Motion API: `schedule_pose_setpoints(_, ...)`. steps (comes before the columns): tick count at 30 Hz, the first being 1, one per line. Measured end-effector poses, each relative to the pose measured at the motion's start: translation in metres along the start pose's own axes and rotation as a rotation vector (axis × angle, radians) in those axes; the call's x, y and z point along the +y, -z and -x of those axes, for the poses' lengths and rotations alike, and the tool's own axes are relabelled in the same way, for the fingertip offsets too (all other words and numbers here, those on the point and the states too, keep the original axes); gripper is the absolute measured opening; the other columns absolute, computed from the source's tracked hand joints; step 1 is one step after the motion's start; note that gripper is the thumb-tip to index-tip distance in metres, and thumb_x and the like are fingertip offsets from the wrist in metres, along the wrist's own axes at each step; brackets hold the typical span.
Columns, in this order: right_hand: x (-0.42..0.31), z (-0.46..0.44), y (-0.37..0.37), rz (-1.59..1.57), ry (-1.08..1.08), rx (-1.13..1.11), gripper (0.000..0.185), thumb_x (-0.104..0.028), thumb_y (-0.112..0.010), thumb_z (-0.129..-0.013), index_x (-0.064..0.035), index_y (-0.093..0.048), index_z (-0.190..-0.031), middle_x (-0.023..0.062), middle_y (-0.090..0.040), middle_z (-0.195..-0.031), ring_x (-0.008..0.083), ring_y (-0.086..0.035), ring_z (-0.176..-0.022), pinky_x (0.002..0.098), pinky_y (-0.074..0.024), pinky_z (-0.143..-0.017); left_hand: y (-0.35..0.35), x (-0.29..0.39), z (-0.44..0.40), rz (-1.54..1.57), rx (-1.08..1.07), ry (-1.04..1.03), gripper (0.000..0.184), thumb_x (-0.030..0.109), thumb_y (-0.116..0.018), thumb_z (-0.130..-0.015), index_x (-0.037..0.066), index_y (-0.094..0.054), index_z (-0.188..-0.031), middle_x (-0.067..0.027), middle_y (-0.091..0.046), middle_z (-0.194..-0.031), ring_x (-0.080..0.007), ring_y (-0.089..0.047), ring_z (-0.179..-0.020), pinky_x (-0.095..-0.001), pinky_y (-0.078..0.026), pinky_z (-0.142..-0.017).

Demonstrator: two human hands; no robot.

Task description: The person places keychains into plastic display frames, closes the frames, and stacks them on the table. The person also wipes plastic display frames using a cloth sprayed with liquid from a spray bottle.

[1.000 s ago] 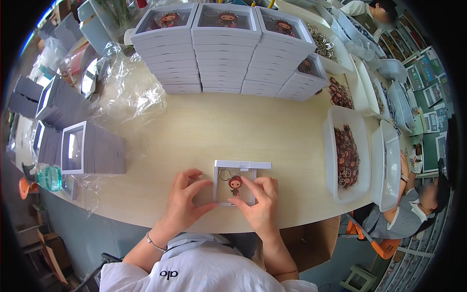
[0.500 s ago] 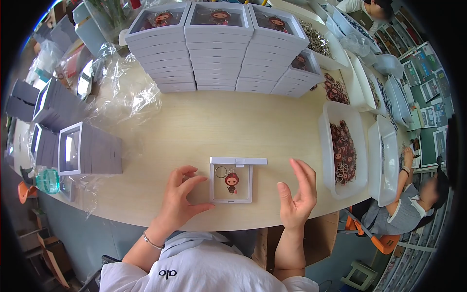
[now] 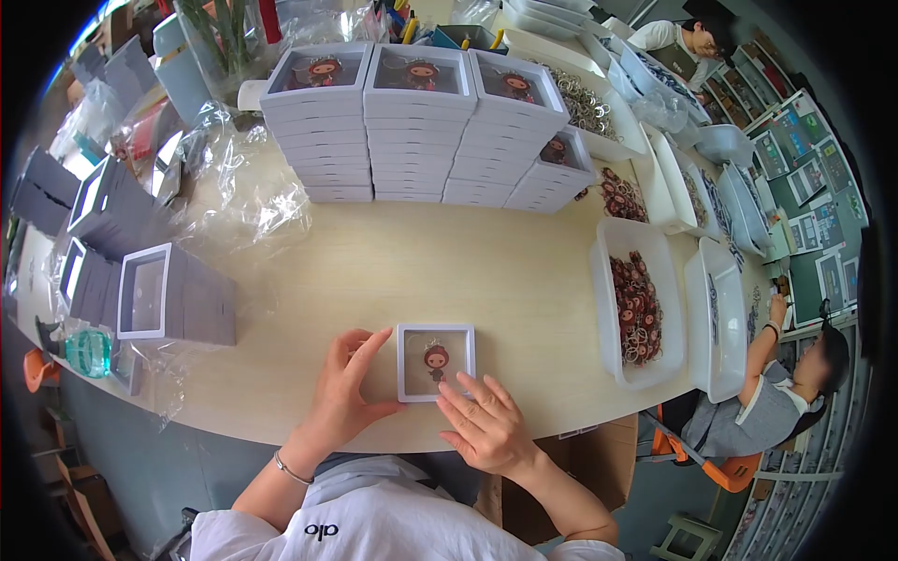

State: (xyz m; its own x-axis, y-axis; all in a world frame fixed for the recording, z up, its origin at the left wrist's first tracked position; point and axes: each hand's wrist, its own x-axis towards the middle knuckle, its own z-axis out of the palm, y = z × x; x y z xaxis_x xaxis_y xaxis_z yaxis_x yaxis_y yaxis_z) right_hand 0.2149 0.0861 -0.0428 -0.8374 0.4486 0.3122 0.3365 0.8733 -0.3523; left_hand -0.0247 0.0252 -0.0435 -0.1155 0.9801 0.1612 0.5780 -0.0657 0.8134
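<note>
The left hand (image 3: 348, 388) stands at the left side of the box (image 3: 436, 328), its thumb and forefinger spread wide with a gap between them; the thumb tip is at the box's lower left corner, though whether it touches cannot be told. The right hand (image 3: 486, 425) lies palm down, fingers fanned a little, their tips over the lower right part of the box; how firmly they rest there cannot be told. Neither hand is closed around anything. A bracelet (image 3: 292, 469) circles the left wrist.

The box lies flat near the table's front edge, its lid down, and a keychain (image 3: 436, 361) shows through its clear window. Bare table (image 3: 440, 257) surrounds it.

To the right stands a bin (image 3: 645, 381) of keychains, with a second bin (image 3: 730, 327) just beyond it. At the back, stacked boxes (image 3: 412, 154) rise in columns, keychains showing in the top ones. Loose keychains (image 3: 622, 196) lie to their right. On the left are more boxes (image 3: 201, 299) standing in a row, and behind these crumpled plastic (image 3: 248, 201). At far right a co-worker (image 3: 748, 411) sits at the table.
</note>
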Motion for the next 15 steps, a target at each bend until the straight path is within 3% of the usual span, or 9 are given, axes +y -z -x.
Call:
schedule_pose_setpoints(5,-0.003,0.002,0.0,-0.003,-0.031,-0.055,0.046,-0.027,-0.073,-0.081,-0.0044,-0.065,-0.121,0.0071,-0.056,-0.136,0.0265,-0.043,-0.135,0.0486,-0.0297,-0.112,0.0,0.001,0.001,0.031,0.005,0.012,0.103,0.016,-0.093,-0.052,0.012,-0.043,-0.141,-0.0147,-0.046,-0.124,-0.0323,-0.05,-0.111,-0.0397,-0.047,-0.091)
schedule_pose_setpoints(8,-0.001,0.0,0.004,-0.08,-0.018,-0.052,0.069,-0.031,-0.079,-0.075,-0.0043,-0.054,-0.134,0.0126,-0.045,-0.145,0.0311,-0.035,-0.139,0.0528,-0.0276,-0.112,0.001,-0.001,0.005,0.018,0.025,0.01,0.103,0.023,-0.094,-0.052,0.011,-0.043,-0.141,-0.0139,-0.045,-0.125,-0.0301,-0.052,-0.109,-0.0385,-0.048,-0.09)
schedule_pose_setpoints(11,0.005,-0.035,0.022,-0.129,-0.18,-0.03,0.093,-0.037,-0.083,-0.07,-0.0059,-0.037,-0.145,0.0197,-0.032,-0.151,0.0351,-0.028,-0.141,0.0516,-0.0264,-0.112,0.001,-0.002,0.006,0.072,0.059,0.024,0.102,0.026,-0.093,-0.053,0.009,-0.043,-0.14,-0.0131,-0.045,-0.125,-0.0268,-0.053,-0.105,-0.0365,-0.049,-0.088)
schedule_pose_setpoints(12,0.013,-0.043,0.02,-0.089,-0.178,-0.112,0.11,-0.036,-0.085,-0.066,-0.0071,-0.021,-0.15,0.0244,-0.021,-0.152,0.0372,-0.022,-0.142,0.0495,-0.0268,-0.113,0.001,-0.003,0.006,0.059,0.071,-0.004,0.1,0.027,-0.093,-0.054,0.008,-0.044,-0.139,-0.0122,-0.046,-0.125,-0.0238,-0.054,-0.102,-0.0348,-0.049,-0.086)
schedule_pose_setpoints(15,0.041,-0.054,0.003,-0.262,-0.106,-0.226,0.109,-0.033,-0.087,-0.064,-0.0073,-0.025,-0.149,0.0235,-0.025,-0.151,0.0375,-0.024,-0.141,0.0453,-0.0275,-0.114,-0.001,-0.008,0.01,0.072,0.096,-0.028,0.098,0.027,-0.093,-0.055,0.006,-0.045,-0.138,-0.0119,-0.047,-0.124,-0.0232,-0.055,-0.103,-0.0344,-0.049,-0.085)
